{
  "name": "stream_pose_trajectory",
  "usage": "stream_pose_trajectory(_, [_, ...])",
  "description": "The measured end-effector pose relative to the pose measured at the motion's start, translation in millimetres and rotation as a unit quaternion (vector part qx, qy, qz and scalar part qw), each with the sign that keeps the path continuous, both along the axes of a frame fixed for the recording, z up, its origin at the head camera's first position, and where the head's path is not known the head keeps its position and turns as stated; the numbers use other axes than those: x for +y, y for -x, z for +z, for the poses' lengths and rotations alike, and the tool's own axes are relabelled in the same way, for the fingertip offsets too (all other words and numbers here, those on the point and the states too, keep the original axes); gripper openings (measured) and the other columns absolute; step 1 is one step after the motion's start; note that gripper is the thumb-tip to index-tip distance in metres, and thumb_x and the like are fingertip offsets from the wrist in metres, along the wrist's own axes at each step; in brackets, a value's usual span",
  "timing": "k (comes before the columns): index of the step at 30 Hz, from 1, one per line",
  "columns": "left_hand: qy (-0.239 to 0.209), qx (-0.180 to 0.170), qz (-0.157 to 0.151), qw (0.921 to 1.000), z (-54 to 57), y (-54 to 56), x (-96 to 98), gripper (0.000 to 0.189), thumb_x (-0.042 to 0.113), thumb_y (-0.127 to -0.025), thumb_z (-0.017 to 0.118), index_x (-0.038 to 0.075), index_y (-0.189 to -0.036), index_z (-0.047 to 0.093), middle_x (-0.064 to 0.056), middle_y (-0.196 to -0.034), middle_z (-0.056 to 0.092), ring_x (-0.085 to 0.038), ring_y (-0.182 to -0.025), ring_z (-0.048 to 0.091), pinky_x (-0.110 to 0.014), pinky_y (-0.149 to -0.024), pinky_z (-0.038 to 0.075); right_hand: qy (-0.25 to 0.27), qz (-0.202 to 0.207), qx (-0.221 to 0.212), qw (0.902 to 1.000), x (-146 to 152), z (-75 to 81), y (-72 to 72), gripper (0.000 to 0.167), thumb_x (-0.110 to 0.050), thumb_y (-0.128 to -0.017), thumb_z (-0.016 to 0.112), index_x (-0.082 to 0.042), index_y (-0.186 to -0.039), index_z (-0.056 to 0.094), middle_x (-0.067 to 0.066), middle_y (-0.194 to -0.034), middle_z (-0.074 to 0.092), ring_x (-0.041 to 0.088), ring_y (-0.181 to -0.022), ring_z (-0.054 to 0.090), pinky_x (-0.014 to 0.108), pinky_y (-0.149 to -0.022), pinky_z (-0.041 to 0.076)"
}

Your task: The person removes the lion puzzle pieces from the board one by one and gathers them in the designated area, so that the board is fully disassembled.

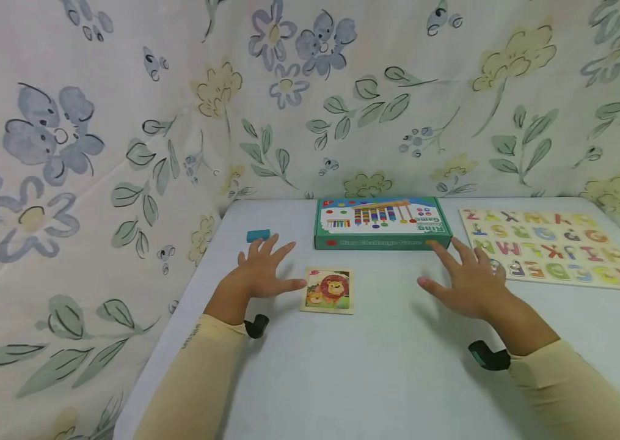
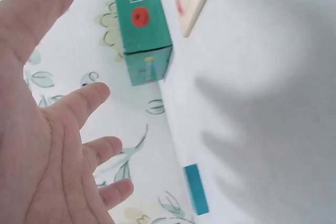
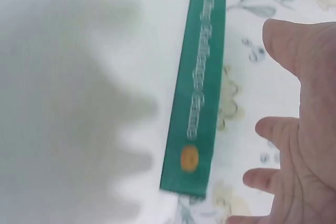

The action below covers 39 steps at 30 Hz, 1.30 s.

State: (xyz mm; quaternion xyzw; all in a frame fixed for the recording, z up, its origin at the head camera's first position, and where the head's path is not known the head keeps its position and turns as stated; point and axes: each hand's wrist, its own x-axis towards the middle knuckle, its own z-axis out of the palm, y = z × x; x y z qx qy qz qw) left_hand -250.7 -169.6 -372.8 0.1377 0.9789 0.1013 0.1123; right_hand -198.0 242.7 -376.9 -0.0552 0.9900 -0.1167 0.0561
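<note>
My left hand (image 1: 259,272) hovers over the table with its fingers spread, holding nothing. Its thumb tip overlaps the left edge of a small wooden lion picture puzzle (image 1: 327,291) in the head view. Just beyond its fingertips lies a small blue block (image 1: 258,235), seen also in the left wrist view as a blue block (image 2: 196,189). My right hand (image 1: 469,284) is likewise spread and holds nothing, in front of the right end of a green Ring Challenge Game box (image 1: 381,243). In the right wrist view that box (image 3: 197,87) stands beyond the fingers.
A wooden alphabet board (image 1: 554,250) with colourful letters lies at the right of the white table (image 1: 375,379), its near left corner behind my right fingers. Floral cloth (image 1: 299,146) hangs behind the table and along its left side.
</note>
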Motion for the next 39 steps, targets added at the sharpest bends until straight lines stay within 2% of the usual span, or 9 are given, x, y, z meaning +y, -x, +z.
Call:
stream_pose_trajectory(5, [0.004,-0.014,-0.016,0.9998,-10.7,1.2,7.8,0.099,0.081,-0.083,0.059,0.036,-0.164,0.022,-0.010,-0.173,0.007,-0.044,-0.156,0.006,-0.077,-0.117,0.012,0.006,0.033,0.000,0.9994,-38.9,-6.2,5.5,0.097,-0.081,-0.090,0.045,-0.025,-0.165,0.019,0.024,-0.168,0.010,0.063,-0.145,0.012,0.088,-0.103,0.014])
stream_pose_trajectory(10, [0.008,-0.030,-0.018,0.9994,-19.2,-0.5,12.8,0.100,0.079,-0.081,0.063,0.035,-0.163,0.026,-0.010,-0.173,0.011,-0.044,-0.156,0.008,-0.075,-0.118,0.013,0.016,0.067,-0.004,0.9976,-82.2,-13.4,12.6,0.088,-0.071,-0.093,0.055,-0.027,-0.163,0.026,0.020,-0.169,0.015,0.059,-0.148,0.016,0.086,-0.106,0.016])
stream_pose_trajectory(14, [0.014,-0.036,-0.039,0.9985,-25.3,0.8,15.9,0.097,0.079,-0.080,0.065,0.038,-0.161,0.030,-0.009,-0.172,0.013,-0.044,-0.155,0.012,-0.074,-0.118,0.016,0.024,0.088,-0.020,0.9956,-115.7,-19.7,22.0,0.083,-0.066,-0.094,0.058,-0.030,-0.163,0.028,0.017,-0.170,0.017,0.056,-0.150,0.017,0.085,-0.108,0.017])
stream_pose_trajectory(18, [0.007,-0.044,-0.054,0.9975,-27.8,5.0,18.7,0.094,0.077,-0.078,0.069,0.041,-0.158,0.036,-0.007,-0.172,0.015,-0.043,-0.154,0.015,-0.073,-0.118,0.016,0.030,0.103,-0.037,0.9935,-144.6,-27.6,35.1,0.078,-0.061,-0.096,0.059,-0.032,-0.162,0.030,0.015,-0.169,0.020,0.053,-0.150,0.020,0.082,-0.109,0.020])
stream_pose_trajectory(22, [0.001,-0.057,-0.049,0.9972,-27.1,8.4,18.7,0.094,0.072,-0.077,0.074,0.040,-0.157,0.039,-0.007,-0.172,0.016,-0.041,-0.155,0.015,-0.072,-0.120,0.015,0.035,0.118,-0.055,0.9909,-169.2,-33.2,44.9,0.071,-0.056,-0.097,0.059,-0.031,-0.159,0.037,0.012,-0.168,0.024,0.048,-0.150,0.025,0.079,-0.110,0.025])
stream_pose_trajectory(28, [0.017,-0.070,-0.040,0.9966,-26.5,9.1,14.6,0.094,0.066,-0.077,0.078,0.039,-0.157,0.039,-0.005,-0.172,0.017,-0.040,-0.155,0.013,-0.070,-0.120,0.017,0.022,0.138,-0.047,0.9891,-191.3,-35.6,50.7,0.059,-0.052,-0.098,0.062,-0.027,-0.150,0.052,0.010,-0.162,0.035,0.043,-0.144,0.033,0.071,-0.109,0.034])
stream_pose_trajectory(33, [0.025,-0.080,-0.039,0.9957,-30.1,8.0,12.0,0.095,0.066,-0.078,0.078,0.041,-0.159,0.035,-0.003,-0.171,0.018,-0.037,-0.156,0.014,-0.070,-0.119,0.019,0.017,0.149,-0.030,0.9883,-198.4,-38.0,53.2,0.055,-0.047,-0.097,0.067,-0.023,-0.146,0.057,0.009,-0.155,0.045,0.039,-0.139,0.039,0.064,-0.108,0.038])
stream_pose_trajectory(39, [0.026,-0.088,-0.032,0.9952,-31.6,7.7,14.3,0.096,0.066,-0.078,0.077,0.042,-0.159,0.032,-0.002,-0.172,0.018,-0.035,-0.156,0.015,-0.070,-0.119,0.020,0.027,0.164,-0.019,0.9859,-204.5,-33.2,55.5,0.055,-0.043,-0.093,0.073,-0.015,-0.139,0.062,0.008,-0.145,0.051,0.035,-0.132,0.042,0.059,-0.103,0.042])
